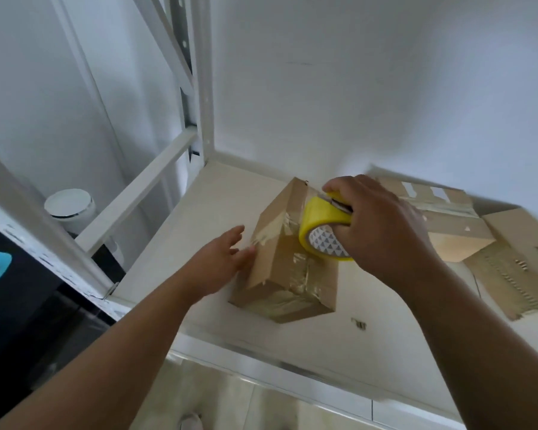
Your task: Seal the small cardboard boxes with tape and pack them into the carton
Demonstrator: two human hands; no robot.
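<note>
Box (274,268) one, carton (457,231) one, tape (320,216) one.

Carton (507,274) partly beyond right edge

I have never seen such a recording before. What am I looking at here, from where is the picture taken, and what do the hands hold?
There is no machine here: a person works with bare hands. The single picture comes from a camera worn on the head, looking down. On the white shelf lies a small cardboard box, already partly taped. The right hand grips a yellow tape roll over the box top. The left hand is open, its straight fingers at the box's left side, apparently steadying it. To the right lies a larger carton with open flaps.
</note>
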